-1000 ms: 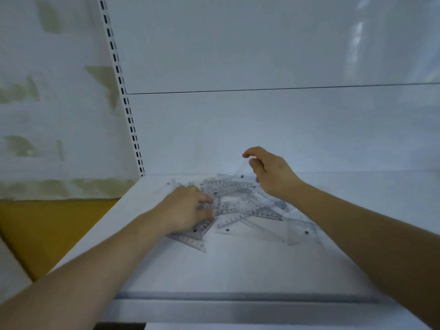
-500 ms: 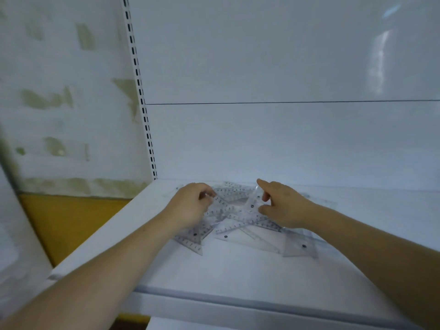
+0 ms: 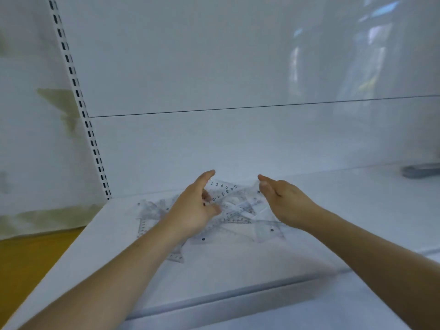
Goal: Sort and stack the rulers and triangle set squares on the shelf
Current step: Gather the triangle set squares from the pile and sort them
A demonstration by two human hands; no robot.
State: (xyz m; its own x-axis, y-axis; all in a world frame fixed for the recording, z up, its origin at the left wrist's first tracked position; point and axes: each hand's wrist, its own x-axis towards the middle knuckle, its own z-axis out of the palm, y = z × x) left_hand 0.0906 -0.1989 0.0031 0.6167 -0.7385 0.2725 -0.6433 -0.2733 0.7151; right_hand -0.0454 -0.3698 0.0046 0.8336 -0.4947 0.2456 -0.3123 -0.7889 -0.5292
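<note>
Left hand (image 3: pixel 194 208): fingers clenched on left edge of clear set square (image 3: pixel 228 190), held tilted above pile (image 3: pixel 238 222) of rulers and set squares. We reckon it's being singled out for sorting. Right hand (image 3: pixel 284 201): fingertips at its right corner; pinching or just steadying, can't tell. Pile sits back-left on shelf (image 3: pixel 238 270), near back panel (image 3: pixel 214 151). Room to stack along front edge and rightward. Dark object (image 3: pixel 420 170) at far back-right.

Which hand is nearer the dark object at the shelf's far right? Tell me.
Right. The right hand is left of the dark object, over the rulers; the left hand is farther left, beyond it.
</note>
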